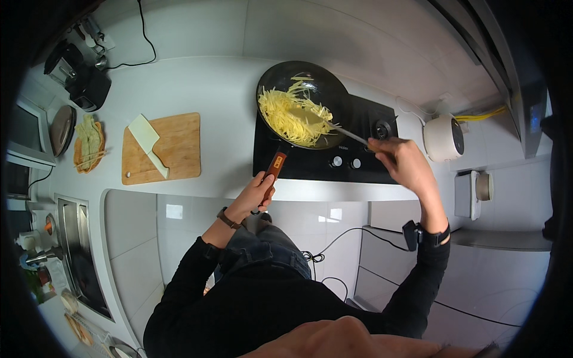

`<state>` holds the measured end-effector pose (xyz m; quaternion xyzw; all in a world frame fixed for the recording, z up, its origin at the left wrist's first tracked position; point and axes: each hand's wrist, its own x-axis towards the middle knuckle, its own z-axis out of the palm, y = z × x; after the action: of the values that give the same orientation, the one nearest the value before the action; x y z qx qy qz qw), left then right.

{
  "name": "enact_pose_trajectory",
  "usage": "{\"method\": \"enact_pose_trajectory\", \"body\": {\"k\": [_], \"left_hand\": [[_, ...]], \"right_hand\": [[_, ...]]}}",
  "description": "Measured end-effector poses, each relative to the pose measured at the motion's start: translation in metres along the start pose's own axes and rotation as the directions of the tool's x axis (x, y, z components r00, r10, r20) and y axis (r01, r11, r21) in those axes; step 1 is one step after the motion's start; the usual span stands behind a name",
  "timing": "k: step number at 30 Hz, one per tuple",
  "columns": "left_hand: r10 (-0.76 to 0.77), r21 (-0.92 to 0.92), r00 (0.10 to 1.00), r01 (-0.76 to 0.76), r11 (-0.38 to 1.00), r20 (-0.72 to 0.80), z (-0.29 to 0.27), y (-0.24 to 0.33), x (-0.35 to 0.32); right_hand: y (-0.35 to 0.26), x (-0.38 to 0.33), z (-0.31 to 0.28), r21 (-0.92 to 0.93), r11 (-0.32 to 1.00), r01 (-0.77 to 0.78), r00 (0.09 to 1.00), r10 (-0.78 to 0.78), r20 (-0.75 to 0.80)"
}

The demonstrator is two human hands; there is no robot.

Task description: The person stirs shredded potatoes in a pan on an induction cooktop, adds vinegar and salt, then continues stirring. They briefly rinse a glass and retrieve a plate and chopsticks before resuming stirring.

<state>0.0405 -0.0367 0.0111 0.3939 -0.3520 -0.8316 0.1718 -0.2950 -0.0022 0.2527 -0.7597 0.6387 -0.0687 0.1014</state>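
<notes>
The fingers of the left hand (255,194) are wrapped tight around the red-brown handle (274,167) of a black pan (301,104), and the fingers of the right hand (401,161) are pinched around the thin handle of a spatula (325,122). The pan sits on the black stove (358,140) near the back edge of the desk (203,83), and it is full of long yellow strips of food (292,116) (soft and floppy, easy to spill). The pan looks heavy and hot, so the handle is the safe place to hold it. A wooden cutting board (161,148) with a wide white knife (147,143) lies toward the left edge.
</notes>
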Motion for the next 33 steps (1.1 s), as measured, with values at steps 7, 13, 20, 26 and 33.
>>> {"method": "enact_pose_trajectory", "body": {"k": [7, 13, 20, 26, 33], "left_hand": [[0.022, -0.004, 1.0, -0.023, 1.0, -0.007, 0.001, 0.0, -0.001], [0.013, 0.002, 1.0, -0.013, 1.0, 0.023, -0.004, 0.0, 0.002], [0.021, 0.036, 1.0, -0.022, 0.999, 0.018, -0.004, 0.0, 0.001], [0.007, 0.029, 1.0, -0.007, 1.0, -0.004, -0.003, -0.002, 0.002], [0.025, 0.019, 1.0, -0.025, 1.0, 0.003, -0.003, -0.003, 0.003]], "right_hand": [[-0.038, 0.031, 0.067, -0.29, 0.956, -0.037, 0.999, 0.039, 0.003], [0.016, 0.035, 0.07, -0.167, 0.959, -0.231, 0.958, 0.193, -0.214], [0.051, 0.093, 0.112, -0.065, 0.942, -0.329, 0.894, 0.288, -0.343], [0.037, 0.075, 0.111, -0.166, 0.982, 0.088, 0.986, -0.109, -0.122], [-0.004, 0.005, 0.011, -0.435, 0.892, 0.123, 0.992, -0.119, 0.037]]}}
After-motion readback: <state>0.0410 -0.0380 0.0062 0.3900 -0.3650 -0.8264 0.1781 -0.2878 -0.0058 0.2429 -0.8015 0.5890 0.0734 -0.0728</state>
